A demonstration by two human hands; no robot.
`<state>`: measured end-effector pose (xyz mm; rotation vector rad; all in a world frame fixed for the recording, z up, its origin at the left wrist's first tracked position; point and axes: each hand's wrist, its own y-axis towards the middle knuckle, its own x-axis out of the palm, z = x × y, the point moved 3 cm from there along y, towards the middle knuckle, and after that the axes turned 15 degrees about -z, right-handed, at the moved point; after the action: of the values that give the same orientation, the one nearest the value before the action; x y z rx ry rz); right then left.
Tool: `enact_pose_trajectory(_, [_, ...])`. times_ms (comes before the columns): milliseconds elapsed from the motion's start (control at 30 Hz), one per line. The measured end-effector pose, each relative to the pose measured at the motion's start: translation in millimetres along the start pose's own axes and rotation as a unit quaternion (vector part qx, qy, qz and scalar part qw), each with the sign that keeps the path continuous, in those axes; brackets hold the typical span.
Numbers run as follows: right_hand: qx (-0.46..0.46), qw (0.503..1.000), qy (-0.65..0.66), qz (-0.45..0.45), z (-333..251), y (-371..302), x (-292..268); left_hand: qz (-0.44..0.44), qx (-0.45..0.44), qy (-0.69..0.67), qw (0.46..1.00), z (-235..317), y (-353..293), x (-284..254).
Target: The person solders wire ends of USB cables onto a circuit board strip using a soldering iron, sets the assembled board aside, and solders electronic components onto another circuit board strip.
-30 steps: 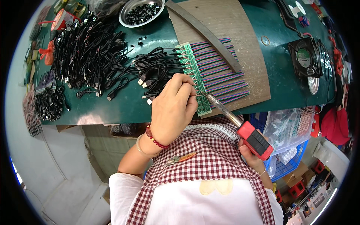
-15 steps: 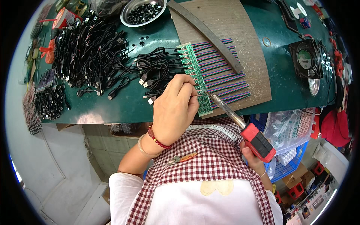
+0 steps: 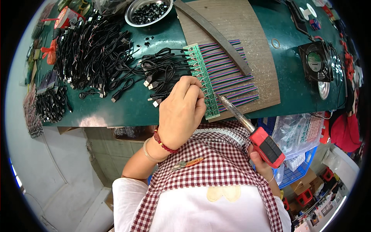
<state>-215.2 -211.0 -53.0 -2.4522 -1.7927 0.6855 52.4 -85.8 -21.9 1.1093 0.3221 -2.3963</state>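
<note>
My left hand (image 3: pixel 181 104) is closed in a pinch at the left edge of a green circuit board strip (image 3: pixel 208 86). Its fingertips are on a thin cable wire there, mostly hidden by the fingers. Black USB cables (image 3: pixel 159 71) lie left of the strip, their wire ends along its edge. My right hand (image 3: pixel 259 162) grips a red and black soldering iron (image 3: pixel 267 147) by its handle. The iron's metal tip points up-left, close to the strip beside my left fingertips. Ribbons of coloured wires (image 3: pixel 228 71) run off the strip's right side.
A dark bar (image 3: pixel 216 36) lies across the coloured wires on a brown board (image 3: pixel 257 42). Left is a large pile of black cables (image 3: pixel 92 54); behind stands a metal bowl (image 3: pixel 148 13) of small black parts. A fan (image 3: pixel 315 62) stands at the right.
The soldering iron's tip has shifted slightly right, away from my left fingertips. My left hand keeps its pinch in nearly the same place.
</note>
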Motion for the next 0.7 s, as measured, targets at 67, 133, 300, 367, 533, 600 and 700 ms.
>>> enact_pose_trajectory(67, [-0.01, 1.0, 0.001, 0.009, -3, 1, 2, 0.001, 0.001, 0.0, 1.0, 0, 0, 0])
enact_pose_trajectory(133, [-0.025, 0.999, -0.018, 0.027, -5, 2, 3, 0.003, 0.002, 0.0, 1.0, 0, 0, 1])
enact_pose_trajectory(300, [-0.045, 0.997, -0.056, 0.006, -27, 20, -2, 0.017, -0.005, -0.018, 1.0, -1, 0, 3])
enact_pose_trajectory(367, [-0.055, 0.994, -0.089, 0.002, -32, 22, -4, 0.011, -0.003, -0.006, 1.0, 0, 0, 2])
enact_pose_trajectory(533, [0.004, 1.0, -0.014, -0.01, -6, 2, -3, 0.003, -0.004, 0.003, 1.0, 2, 1, 0])
enact_pose_trajectory(600, [-0.001, 1.0, -0.013, -0.007, -2, 0, -2, -0.001, -0.006, 0.007, 1.0, 2, 0, 0])
enact_pose_trajectory(700, [-0.007, 1.0, -0.015, -0.005, -2, 1, -3, 0.015, -0.007, -0.017, 1.0, 0, 0, 2])
